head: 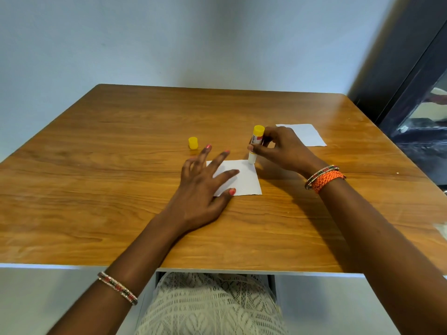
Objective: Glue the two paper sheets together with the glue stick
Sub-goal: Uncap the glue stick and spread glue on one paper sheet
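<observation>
From the head camera, a wooden table point(121, 189) is filling the middle of the scene, and the person is sitting at its near edge. The left hand point(203, 184) is lying flat with fingers spread, pressing down the left part of the near paper sheet point(246, 177), which is resting near the table's centre. The right hand point(278, 148) is pinching the glue stick point(255, 146) around its body, holding it nearly upright with its white tip touching the far right corner of that sheet. The yellow cap point(193, 143) is standing on the table to the left of the stick, just beyond the left fingertips and apart from the sheet. The second paper sheet point(307, 135) is lying flat farther right, partly hidden behind the right hand.
</observation>
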